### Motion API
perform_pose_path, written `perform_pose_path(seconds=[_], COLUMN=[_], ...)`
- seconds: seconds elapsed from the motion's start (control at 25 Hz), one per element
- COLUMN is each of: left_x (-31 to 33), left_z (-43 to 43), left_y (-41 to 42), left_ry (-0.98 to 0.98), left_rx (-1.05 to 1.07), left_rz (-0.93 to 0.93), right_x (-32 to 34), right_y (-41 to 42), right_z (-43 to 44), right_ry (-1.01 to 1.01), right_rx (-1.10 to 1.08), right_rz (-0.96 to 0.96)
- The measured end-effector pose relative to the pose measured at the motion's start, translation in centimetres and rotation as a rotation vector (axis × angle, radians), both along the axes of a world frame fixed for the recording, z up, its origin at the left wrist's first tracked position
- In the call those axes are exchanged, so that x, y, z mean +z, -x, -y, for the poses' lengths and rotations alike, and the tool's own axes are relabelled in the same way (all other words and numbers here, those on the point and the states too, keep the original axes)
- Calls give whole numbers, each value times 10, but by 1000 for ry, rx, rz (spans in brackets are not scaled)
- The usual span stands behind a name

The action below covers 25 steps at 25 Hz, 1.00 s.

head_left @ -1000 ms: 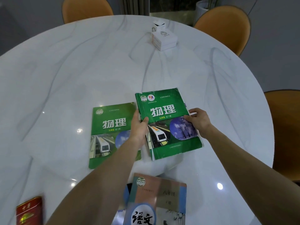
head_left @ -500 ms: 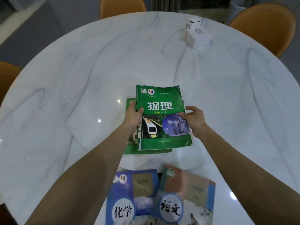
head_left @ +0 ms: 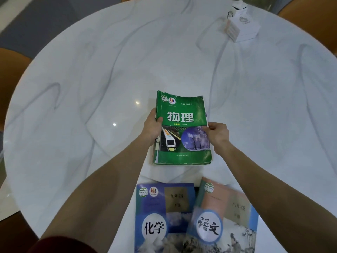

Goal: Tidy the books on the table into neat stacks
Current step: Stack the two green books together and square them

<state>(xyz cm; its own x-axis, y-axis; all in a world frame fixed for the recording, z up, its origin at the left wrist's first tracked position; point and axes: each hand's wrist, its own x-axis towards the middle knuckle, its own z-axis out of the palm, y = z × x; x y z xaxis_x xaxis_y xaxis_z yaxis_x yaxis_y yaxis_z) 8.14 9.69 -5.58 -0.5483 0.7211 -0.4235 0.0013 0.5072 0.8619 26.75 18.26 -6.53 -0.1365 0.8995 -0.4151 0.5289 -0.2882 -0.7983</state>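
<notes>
A green physics book lies squarely on top of a second green book, of which only a thin edge shows at the left. My left hand grips the pile's left edge, thumb on the top cover. My right hand pinches the right edge of the top book. Nearer to me lie a blue chemistry book and a pink and blue language book, whose left edge overlaps the chemistry book.
The round white marble table fills the view. A white box with a small carton behind it stands at the far right. Orange chairs ring the table.
The green book in my hands has slid left over the other green book and now covers it almost fully. The view has tilted down, bringing the two near books into sight.
</notes>
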Motion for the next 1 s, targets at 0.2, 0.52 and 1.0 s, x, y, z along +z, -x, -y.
perform_pose_path(seconds=[0.2, 0.52, 1.0], left_x=[-3, -14, -19], left_z=[-5, -4, -2], left_y=[2, 4, 4], left_ry=[150, 360, 370], left_rx=[-137, -207, -243], left_rz=[-335, -529, -539], right_x=[-10, -11, -15], right_y=[1, 7, 8], right_z=[-4, -6, -6], right_ry=[-55, -129, -136], right_rx=[43, 160, 190], right_rz=[130, 291, 365])
